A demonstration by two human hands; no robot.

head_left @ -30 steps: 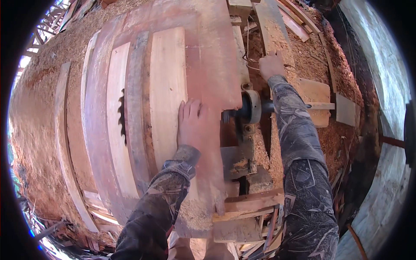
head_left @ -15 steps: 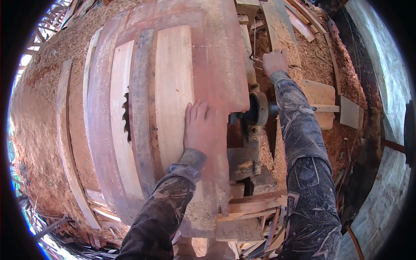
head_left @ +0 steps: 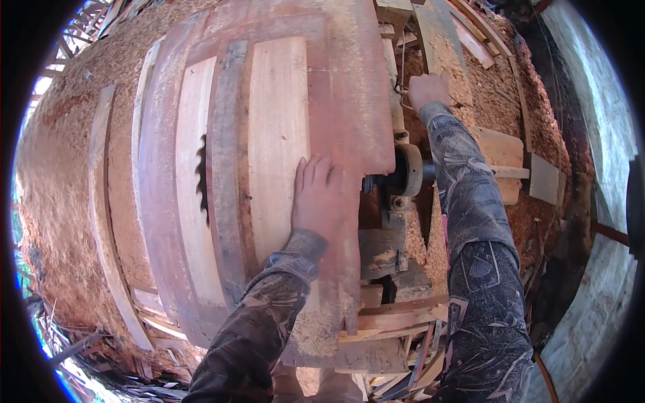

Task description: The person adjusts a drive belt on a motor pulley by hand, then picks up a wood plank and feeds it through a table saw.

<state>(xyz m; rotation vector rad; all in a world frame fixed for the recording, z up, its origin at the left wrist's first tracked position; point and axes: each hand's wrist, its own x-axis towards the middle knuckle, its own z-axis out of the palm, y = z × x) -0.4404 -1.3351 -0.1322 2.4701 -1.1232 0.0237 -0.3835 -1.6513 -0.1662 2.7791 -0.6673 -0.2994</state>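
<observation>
My left hand (head_left: 318, 196) lies flat on the reddish saw table (head_left: 349, 101). Its fingers are stretched out, with the tips against the right edge of a pale wide board (head_left: 279, 114). Left of that board runs a dark, weathered wooden strip (head_left: 227, 134). Beyond the strip, a toothed saw blade (head_left: 202, 178) stands up beside a narrower pale board (head_left: 191, 121). My right hand (head_left: 428, 90) reaches past the table's right side with its fingers curled closed. A thin bent wire (head_left: 401, 88) is next to its fingers. What that hand grips, if anything, is hidden.
A black pulley wheel (head_left: 407, 169) on a shaft sits just off the table's right edge, below my right forearm. Sawdust (head_left: 67, 161) covers the ground, and a long plank (head_left: 102, 201) lies at the left. Scrap wood (head_left: 403, 329) is piled near my legs.
The whole view has shifted slightly, so the table appears a little further right. My left hand keeps its place against the board, and my right hand stays closed near the wire.
</observation>
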